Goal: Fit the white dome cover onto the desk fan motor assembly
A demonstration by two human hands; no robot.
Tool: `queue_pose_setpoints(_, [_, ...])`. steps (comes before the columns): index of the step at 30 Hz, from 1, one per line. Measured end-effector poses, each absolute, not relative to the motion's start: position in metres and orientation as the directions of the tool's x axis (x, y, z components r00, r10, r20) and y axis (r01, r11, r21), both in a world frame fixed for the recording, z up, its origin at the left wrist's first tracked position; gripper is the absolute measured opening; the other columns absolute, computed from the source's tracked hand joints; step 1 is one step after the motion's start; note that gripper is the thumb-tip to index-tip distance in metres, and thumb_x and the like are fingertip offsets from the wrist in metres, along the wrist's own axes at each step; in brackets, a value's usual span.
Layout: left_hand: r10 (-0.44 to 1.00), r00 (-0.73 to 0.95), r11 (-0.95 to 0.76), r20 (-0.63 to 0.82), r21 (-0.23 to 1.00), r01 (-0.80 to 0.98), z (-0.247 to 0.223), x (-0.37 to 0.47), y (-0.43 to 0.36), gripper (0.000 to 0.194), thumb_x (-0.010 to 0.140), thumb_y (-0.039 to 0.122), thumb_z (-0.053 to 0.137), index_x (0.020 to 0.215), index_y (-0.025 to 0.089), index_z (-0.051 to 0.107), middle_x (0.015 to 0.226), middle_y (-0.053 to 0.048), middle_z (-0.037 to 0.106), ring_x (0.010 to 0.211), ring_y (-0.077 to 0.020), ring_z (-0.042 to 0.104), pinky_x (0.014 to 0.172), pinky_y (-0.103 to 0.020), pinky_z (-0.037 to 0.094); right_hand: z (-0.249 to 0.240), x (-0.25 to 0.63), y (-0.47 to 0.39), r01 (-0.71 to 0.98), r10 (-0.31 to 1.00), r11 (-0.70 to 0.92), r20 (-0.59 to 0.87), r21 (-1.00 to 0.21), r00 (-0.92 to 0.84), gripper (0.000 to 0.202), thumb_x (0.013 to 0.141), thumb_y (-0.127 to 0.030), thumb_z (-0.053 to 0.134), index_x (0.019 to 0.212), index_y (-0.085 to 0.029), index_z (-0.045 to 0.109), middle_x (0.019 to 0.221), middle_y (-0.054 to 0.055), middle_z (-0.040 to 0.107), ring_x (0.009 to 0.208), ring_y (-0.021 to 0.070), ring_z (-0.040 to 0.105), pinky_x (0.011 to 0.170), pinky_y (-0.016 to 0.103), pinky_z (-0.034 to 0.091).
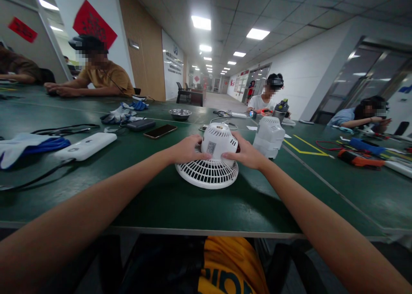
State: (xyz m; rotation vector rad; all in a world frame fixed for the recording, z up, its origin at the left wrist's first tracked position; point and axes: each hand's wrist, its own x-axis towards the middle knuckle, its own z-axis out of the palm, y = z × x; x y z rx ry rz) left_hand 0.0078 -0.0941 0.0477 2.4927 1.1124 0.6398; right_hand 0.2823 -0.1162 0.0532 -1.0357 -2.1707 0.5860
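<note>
A white fan head [219, 141] lies grille-down on the green table [144, 208], its motor housing pointing up. My left hand [189, 149] wraps around the housing's left side, thumb across its front near a grey label. From the other side my right hand [246, 152] grips the same housing, thumb also at the front. The slotted round grille [209, 174] spreads out below both hands. Just right of my right hand stands a white plastic housing [269, 136], perhaps the fan's base. Behind the fan head curls a white cable [230, 124].
To the left are a white power bank [92, 146], a phone [160, 131], a dark case [140, 124] and gloves [119, 113]. A metal bowl [180, 113] sits farther back. An orange multimeter [358, 159] lies right, past yellow tape [305, 150]. Several people sit around the table.
</note>
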Motion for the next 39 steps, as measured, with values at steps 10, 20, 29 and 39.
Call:
queue_pose_setpoints(10, [0.759, 0.607, -0.639, 0.236, 0.451, 0.623, 0.049, 0.008, -0.095, 0.076, 0.08, 0.072, 0.06, 0.13, 0.015, 0.058, 0.131, -0.018, 0.061, 0.112, -0.0322, 0.062, 0.088, -0.042, 0.051, 0.054, 0.287, -0.112, 0.488, 0.81, 0.566, 0.338, -0.665, -0.479, 0.076, 0.076, -0.049, 0.081, 0.141, -0.024, 0.049, 0.137, 0.01, 0.064, 0.123, 0.0332, 0.063, 0.107, 0.059, 0.048])
queue_pose_setpoints(20, [0.74, 0.619, -0.666, 0.265, 0.422, 0.615, 0.049, 0.009, -0.095, 0.079, 0.079, 0.073, 0.06, 0.129, 0.013, 0.059, 0.129, -0.019, 0.061, 0.112, -0.0325, 0.061, 0.091, -0.044, 0.049, 0.05, 0.285, -0.112, 0.44, 0.796, 0.577, 0.352, -0.688, -0.493, 0.076, 0.076, -0.047, 0.081, 0.14, -0.024, 0.047, 0.138, 0.011, 0.062, 0.126, 0.0328, 0.061, 0.108, 0.059, 0.048])
queue_pose_setpoints(29, [0.735, 0.621, -0.671, 0.273, 0.429, 0.605, 0.049, 0.009, -0.095, 0.075, 0.079, 0.071, 0.061, 0.128, 0.015, 0.061, 0.126, -0.018, 0.063, 0.111, -0.0319, 0.061, 0.092, -0.045, 0.049, 0.046, 0.286, -0.108, 0.454, 0.797, 0.581, 0.357, -0.676, -0.488, 0.077, 0.075, -0.048, 0.081, 0.139, -0.026, 0.046, 0.138, 0.01, 0.062, 0.126, 0.0327, 0.061, 0.108, 0.06, 0.048])
queue_pose_setpoints(39, [0.746, 0.619, -0.658, 0.246, 0.417, 0.627, 0.05, 0.008, -0.095, 0.076, 0.079, 0.073, 0.06, 0.126, 0.014, 0.061, 0.125, -0.018, 0.062, 0.109, -0.0322, 0.062, 0.089, -0.043, 0.05, 0.047, 0.286, -0.11, 0.458, 0.806, 0.569, 0.349, -0.683, -0.479, 0.076, 0.075, -0.048, 0.081, 0.139, -0.027, 0.046, 0.138, 0.009, 0.062, 0.129, 0.0341, 0.059, 0.109, 0.061, 0.047])
